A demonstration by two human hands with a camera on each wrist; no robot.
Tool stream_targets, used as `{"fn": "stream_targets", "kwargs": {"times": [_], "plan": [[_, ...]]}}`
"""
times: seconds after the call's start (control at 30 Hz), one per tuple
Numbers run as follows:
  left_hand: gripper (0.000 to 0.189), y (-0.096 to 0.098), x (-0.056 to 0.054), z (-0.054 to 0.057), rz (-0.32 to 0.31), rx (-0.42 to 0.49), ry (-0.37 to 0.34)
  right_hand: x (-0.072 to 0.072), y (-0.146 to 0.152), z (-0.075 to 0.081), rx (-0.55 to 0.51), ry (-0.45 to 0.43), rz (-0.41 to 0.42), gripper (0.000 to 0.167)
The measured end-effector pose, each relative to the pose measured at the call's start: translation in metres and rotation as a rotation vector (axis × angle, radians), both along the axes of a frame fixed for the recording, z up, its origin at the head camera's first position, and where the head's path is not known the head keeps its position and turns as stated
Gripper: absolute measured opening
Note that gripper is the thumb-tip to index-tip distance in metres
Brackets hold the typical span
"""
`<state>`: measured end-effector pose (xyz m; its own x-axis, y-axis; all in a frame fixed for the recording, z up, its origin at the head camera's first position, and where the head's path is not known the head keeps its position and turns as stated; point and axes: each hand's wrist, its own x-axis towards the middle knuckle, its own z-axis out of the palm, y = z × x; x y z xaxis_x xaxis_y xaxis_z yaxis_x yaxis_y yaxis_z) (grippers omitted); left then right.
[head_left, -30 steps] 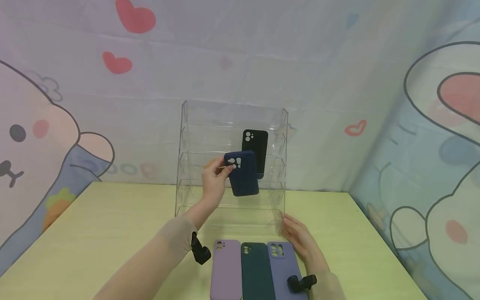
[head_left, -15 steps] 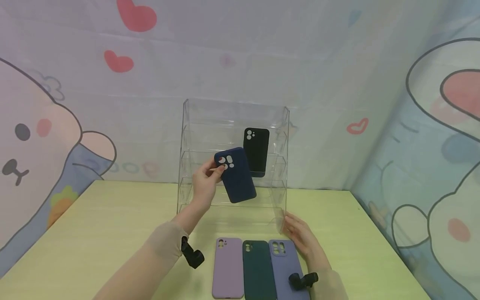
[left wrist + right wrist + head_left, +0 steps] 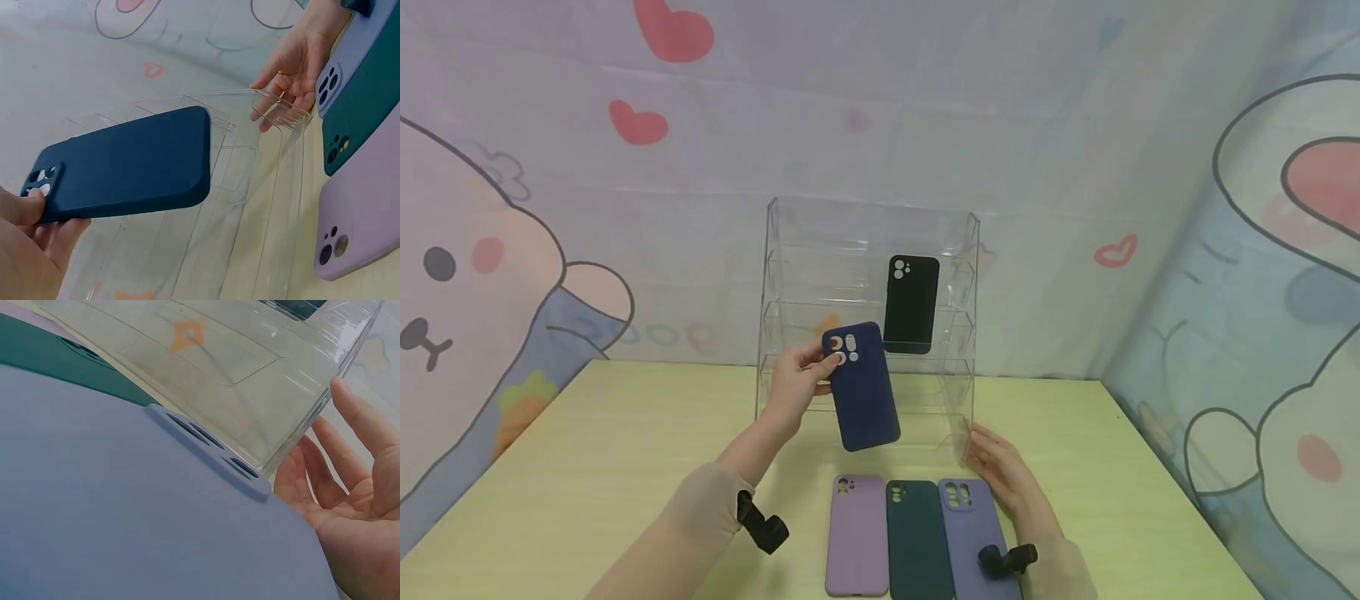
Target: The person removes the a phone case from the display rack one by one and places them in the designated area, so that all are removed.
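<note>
My left hand (image 3: 790, 390) pinches a navy phone case (image 3: 867, 396) by its camera corner, thumb over the cutouts. The case hangs tilted in front of the lower tiers of a clear acrylic display rack (image 3: 827, 279). In the left wrist view, the navy case (image 3: 131, 159) shows its plain back and rounded end. My right hand (image 3: 1003, 475) is at the rack's lower right side. Seen from the right wrist, this hand (image 3: 356, 494) has its fingers extended, fingertips at the clear side panel. A black phone case (image 3: 912, 304) stands upright in the rack, on the right.
In front of the rack, a lilac case (image 3: 857, 533), a dark green case (image 3: 919, 542) and a periwinkle case (image 3: 967, 529) lie side by side on the pale yellow table (image 3: 647, 433). Behind the table hangs a printed cloth backdrop (image 3: 1045, 150).
My left hand has brought the navy case down and leftward, away from the black case that it overlapped. The right hand stays at the rack's side.
</note>
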<state>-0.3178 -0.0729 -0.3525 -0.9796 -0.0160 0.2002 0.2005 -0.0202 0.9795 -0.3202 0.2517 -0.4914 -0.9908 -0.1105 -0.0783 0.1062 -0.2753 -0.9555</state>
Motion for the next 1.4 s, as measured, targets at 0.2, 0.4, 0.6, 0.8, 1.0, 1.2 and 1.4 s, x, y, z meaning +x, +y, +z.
{"fn": "stream_targets", "kwargs": {"times": [0.2,0.4,0.6,0.8,1.0,1.2,1.4], "plan": [[0.036,-0.005,0.009,-0.002,-0.056,-0.074,-0.072,0.001,0.0,0.0,0.013,0.004,0.016,0.053],[0.034,-0.011,0.014,-0.006,-0.07,-0.125,-0.114,0.002,0.001,0.002,0.034,0.014,0.025,0.054],[0.033,-0.02,0.02,-0.011,-0.111,-0.177,-0.125,0.003,0.0,0.0,0.039,0.023,0.016,0.052],[0.032,-0.026,0.027,-0.017,-0.125,-0.214,-0.15,0.003,0.003,0.002,-0.001,0.014,0.05,0.051],[0.032,-0.029,0.031,-0.026,-0.131,-0.242,-0.205,-0.006,0.015,-0.017,-0.057,0.21,0.182,0.048],[0.034,-0.031,0.039,-0.036,-0.131,-0.28,-0.271,0.0,0.009,-0.011,0.013,0.124,0.099,0.067],[0.029,-0.036,0.044,-0.043,-0.121,-0.317,-0.32,0.006,0.001,0.003,-0.01,0.015,0.014,0.052]]}}
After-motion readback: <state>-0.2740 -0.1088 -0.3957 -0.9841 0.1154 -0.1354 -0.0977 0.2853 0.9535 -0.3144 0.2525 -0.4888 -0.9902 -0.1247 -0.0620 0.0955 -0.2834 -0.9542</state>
